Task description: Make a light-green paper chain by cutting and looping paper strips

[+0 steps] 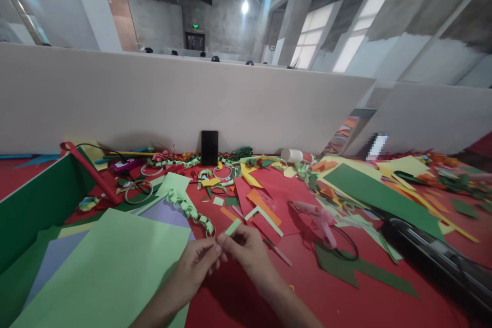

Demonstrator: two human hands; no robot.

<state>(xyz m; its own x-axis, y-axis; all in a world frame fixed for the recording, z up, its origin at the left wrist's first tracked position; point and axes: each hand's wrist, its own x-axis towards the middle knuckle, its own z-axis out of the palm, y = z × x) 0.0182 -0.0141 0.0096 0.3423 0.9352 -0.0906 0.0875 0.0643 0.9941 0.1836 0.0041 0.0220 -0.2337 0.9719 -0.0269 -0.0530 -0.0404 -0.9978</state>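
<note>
Both my hands meet low in the middle of the view, over the red table [346, 307]. My right hand [246, 253] pinches a short light green paper strip [232, 227] that sticks up from its fingertips. My left hand [194, 266] has its fingers curled, with the fingertips touching the right hand's at the strip's lower end. A light green paper chain [190, 210] lies just beyond them, its near end close to my fingers. A large light green sheet [111, 271] lies under my left forearm.
A pink glue gun [317, 215] with a black cord lies right of my hands. Dark green sheets [376, 195], scraps of coloured paper, tape rings [138, 190] and a black phone [209, 147] against the white partition [154, 97] crowd the table. A black tool [434, 256] lies at the right.
</note>
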